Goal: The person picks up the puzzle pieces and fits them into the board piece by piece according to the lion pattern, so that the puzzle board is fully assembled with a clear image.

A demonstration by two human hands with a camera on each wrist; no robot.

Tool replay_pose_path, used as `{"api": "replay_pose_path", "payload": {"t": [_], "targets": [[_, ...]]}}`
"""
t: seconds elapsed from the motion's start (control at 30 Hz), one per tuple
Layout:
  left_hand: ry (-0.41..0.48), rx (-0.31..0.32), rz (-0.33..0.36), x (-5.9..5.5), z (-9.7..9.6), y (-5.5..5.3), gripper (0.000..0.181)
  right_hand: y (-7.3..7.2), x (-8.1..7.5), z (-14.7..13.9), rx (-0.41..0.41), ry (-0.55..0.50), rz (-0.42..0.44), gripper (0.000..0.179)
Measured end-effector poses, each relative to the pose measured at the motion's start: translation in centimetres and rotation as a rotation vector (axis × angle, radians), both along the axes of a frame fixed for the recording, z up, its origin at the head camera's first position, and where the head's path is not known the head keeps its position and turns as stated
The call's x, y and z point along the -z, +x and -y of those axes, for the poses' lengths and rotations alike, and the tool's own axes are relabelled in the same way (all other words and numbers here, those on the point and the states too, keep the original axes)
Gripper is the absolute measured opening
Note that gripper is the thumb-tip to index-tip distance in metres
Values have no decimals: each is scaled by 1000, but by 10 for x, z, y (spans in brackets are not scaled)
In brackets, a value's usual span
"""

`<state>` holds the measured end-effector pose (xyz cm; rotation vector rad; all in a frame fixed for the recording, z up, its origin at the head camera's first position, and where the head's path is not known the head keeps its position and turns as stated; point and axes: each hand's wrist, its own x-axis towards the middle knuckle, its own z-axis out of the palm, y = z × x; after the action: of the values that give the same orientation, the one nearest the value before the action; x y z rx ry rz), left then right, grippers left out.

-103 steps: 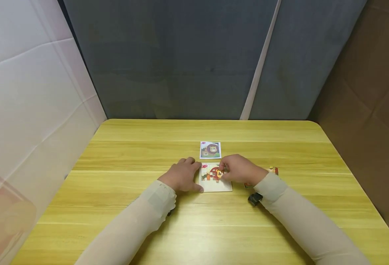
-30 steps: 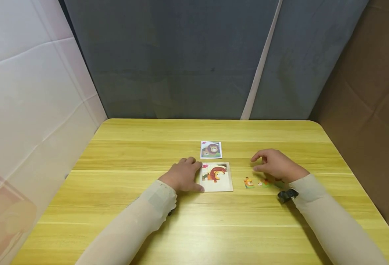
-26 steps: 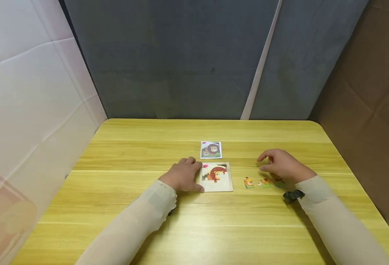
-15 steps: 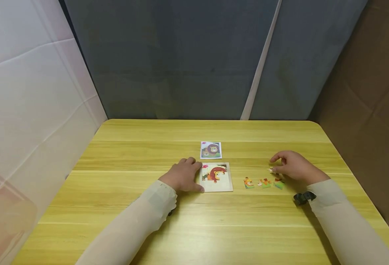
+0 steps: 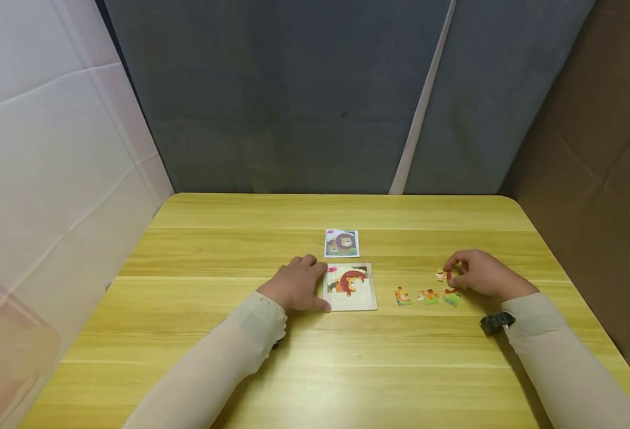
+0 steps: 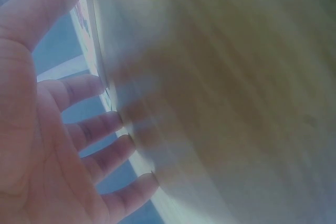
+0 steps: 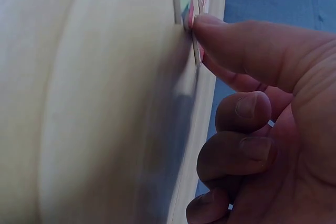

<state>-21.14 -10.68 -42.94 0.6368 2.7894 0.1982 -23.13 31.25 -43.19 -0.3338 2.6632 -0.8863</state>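
Observation:
A square jigsaw board (image 5: 364, 301) lies mid-table, its upper part covered by joined lion pieces and its lower part bare. My left hand (image 5: 293, 283) rests at the board's left side, thumb and fingers spread and fingertips at the edge. Out to the right, my right hand (image 5: 483, 275) pinches a small reddish puzzle piece (image 7: 198, 51) between thumb and index finger, the other fingers curled in. Close by lie loose puzzle pieces: one with an orange cub (image 5: 402, 296), an orange-green one (image 5: 429, 296), a green one (image 5: 451, 299) and a yellowish one (image 5: 440, 275).
Behind the board lies a printed lion picture card (image 5: 342, 243). The wooden table (image 5: 229, 238) ends at a grey cloth backdrop (image 5: 293, 119), with a white sheet (image 5: 68, 149) on the left and a brown one (image 5: 588, 167) on the right.
My right hand has left the board, moved right to the loose pieces and lowered, and now pinches one. Another lion piece sits flat in the board. The left hand has stayed put.

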Motion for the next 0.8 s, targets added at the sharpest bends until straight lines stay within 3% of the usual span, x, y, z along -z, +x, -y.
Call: {"api": "replay_pose_path", "payload": {"t": [0.8], "targets": [[6, -4, 3, -1, 0, 0, 94, -1, 4, -2, -18, 15, -47, 23]]}}
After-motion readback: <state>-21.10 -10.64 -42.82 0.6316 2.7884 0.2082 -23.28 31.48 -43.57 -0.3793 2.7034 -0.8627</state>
